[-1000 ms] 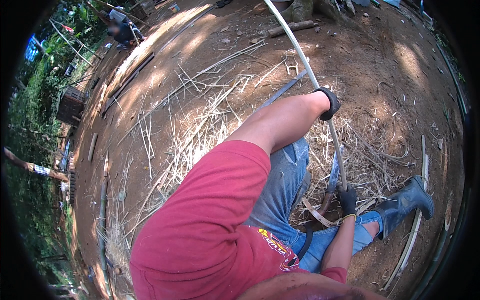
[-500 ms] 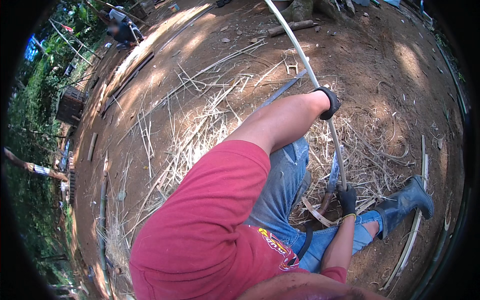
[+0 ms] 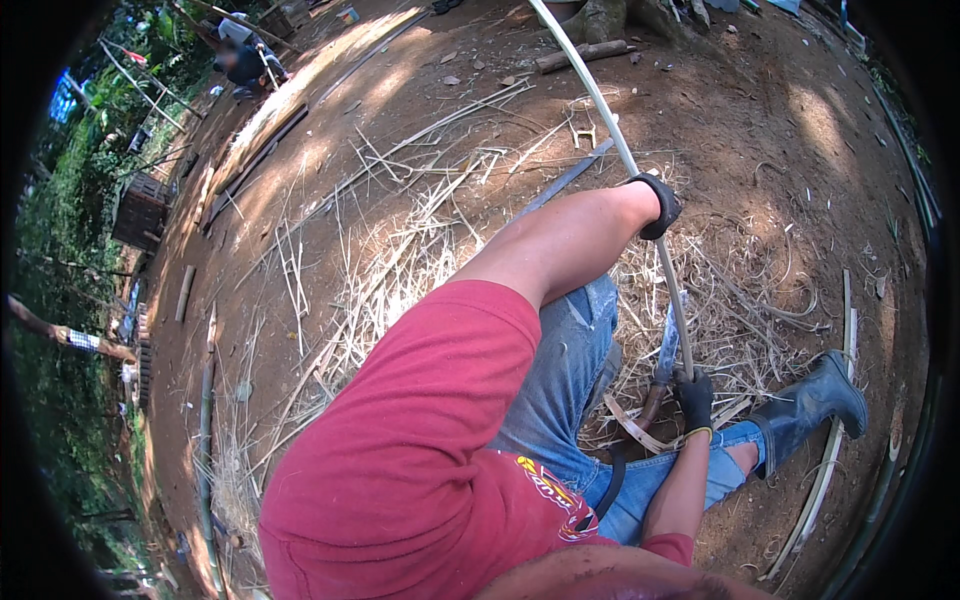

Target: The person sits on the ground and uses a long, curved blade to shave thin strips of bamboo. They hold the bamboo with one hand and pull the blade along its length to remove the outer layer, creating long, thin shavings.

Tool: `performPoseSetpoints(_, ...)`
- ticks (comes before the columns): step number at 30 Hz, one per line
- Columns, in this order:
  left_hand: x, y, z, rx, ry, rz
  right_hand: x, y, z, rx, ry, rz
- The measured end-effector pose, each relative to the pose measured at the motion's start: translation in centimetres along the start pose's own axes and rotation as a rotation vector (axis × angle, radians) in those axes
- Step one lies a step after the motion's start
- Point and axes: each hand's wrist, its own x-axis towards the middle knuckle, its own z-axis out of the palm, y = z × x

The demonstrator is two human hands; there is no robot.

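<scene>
The pale strip (image 3: 600,97) is running out past the view's upper edge. At its lower visible end, the right hand (image 3: 694,400) is hiding the gripped part. Farther up it, the left hand (image 3: 657,209) is mostly concealing its fingers. Well left of it, a person (image 3: 245,66) is appearing small and blurred.

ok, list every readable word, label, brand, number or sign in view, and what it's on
Shirt: yellow-and-white print with some lettering, partly lost in the folds; not copied out here.
Far container: too small to tell if it's marked.
Checked wrap at left: a pattern, no readable text.
Strip, knife, boot: none readable.
No readable signs or numbers elsewhere.
</scene>
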Motion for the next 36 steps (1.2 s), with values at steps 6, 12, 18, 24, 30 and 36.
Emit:
performPoseSetpoints(6,-0.3,-0.2,0.3,-0.012,-0.011,0.002,-0.4,-0.5,0.3,-0.003,0.057,-0.06)
performPoseSetpoints(12,0.2,0.2,-0.5,0.019,0.011,0.03,2.3,4.7,2.1,0.046,0.101,-0.088)
performPoseSetpoints(18,0.2,-0.1,0.1,0.002,-0.013,0.015,2.2,4.5,2.3,-0.046,0.118,-0.137)
performPoseSetpoints(24,0.1,0.1,-0.1,0.014,-0.007,0.012,2.4,4.6,2.2,-0.008,0.108,-0.118)
performPoseSetpoints(30,-0.2,0.2,-0.5,0.01,0.0,0.012,2.2,4.4,2.1,0.031,0.076,-0.089)
performPoseSetpoints(36,-0.4,0.1,-0.5,0.003,-0.008,0.004,1.9,3.7,1.8,-0.026,0.094,-0.115)
